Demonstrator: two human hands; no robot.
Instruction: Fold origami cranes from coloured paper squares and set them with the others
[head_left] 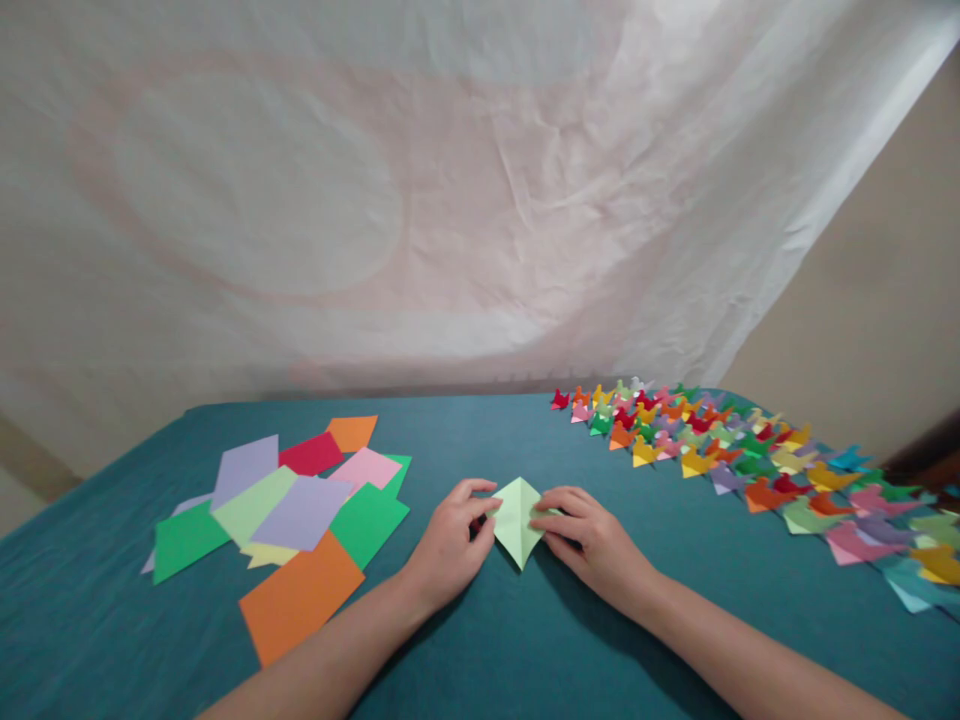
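A light green folded paper (519, 520) lies on the table in front of me, shaped like a kite with a crease down its middle. My left hand (459, 535) grips its left edge, fingertips on top and the thumb tucked near the lower side. From the right, my right hand (589, 540) has its fingers on the opposite edge, covering that corner of the paper. The paper's top and bottom points show between the two hands.
Loose coloured paper sheets (304, 512) lie overlapping on the left. Rows of folded paper birds (697, 462) stand along the right side of the teal tablecloth (465, 440). A pale hanging sheet (450, 200) rises behind the table.
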